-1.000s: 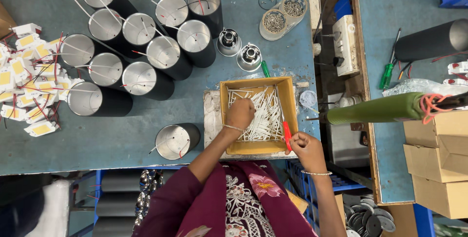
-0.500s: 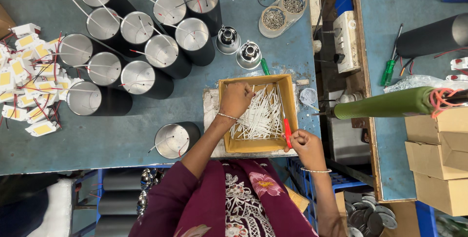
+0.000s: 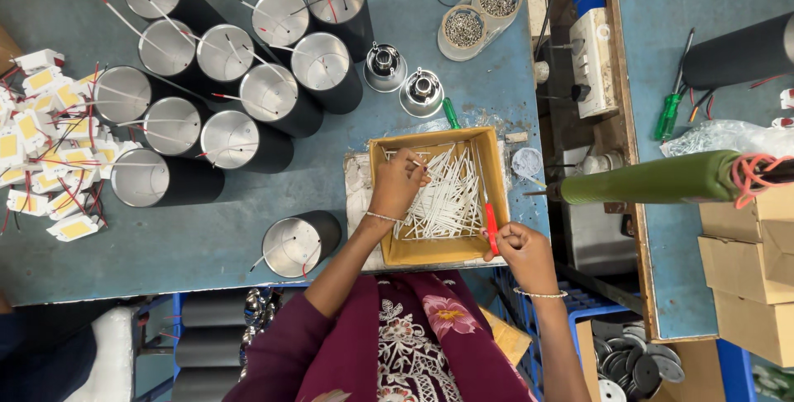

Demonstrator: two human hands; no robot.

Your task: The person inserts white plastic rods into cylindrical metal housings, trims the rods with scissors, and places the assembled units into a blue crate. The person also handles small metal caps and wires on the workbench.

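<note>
My left hand (image 3: pixel 399 184) reaches into a shallow yellow cardboard tray (image 3: pixel 380 203) and pinches one of the several thin white tubes (image 3: pixel 451 199) piled inside. My right hand (image 3: pixel 523 253) rests at the tray's near right corner, closed around a red-handled tool (image 3: pixel 490 230) whose shaft points up along the tray's right side. A single black cylinder housing (image 3: pixel 302 243) with wires lies on the blue table just left of the tray.
Several black cylinder housings (image 3: pixel 240 79) with silver insides cluster at the upper left. White and yellow wired modules (image 3: pixel 41 145) are heaped at the far left. Two silver reflectors (image 3: pixel 403 79), screw tubs (image 3: pixel 473 17), green screwdrivers (image 3: pixel 670 112), a green roll (image 3: pixel 653 179) and cardboard boxes (image 3: pixel 748 270) lie right.
My left hand slid from the middle of the tray up toward its far left part and pinched a white tube. My right hand stayed at the tray corner with the red tool.
</note>
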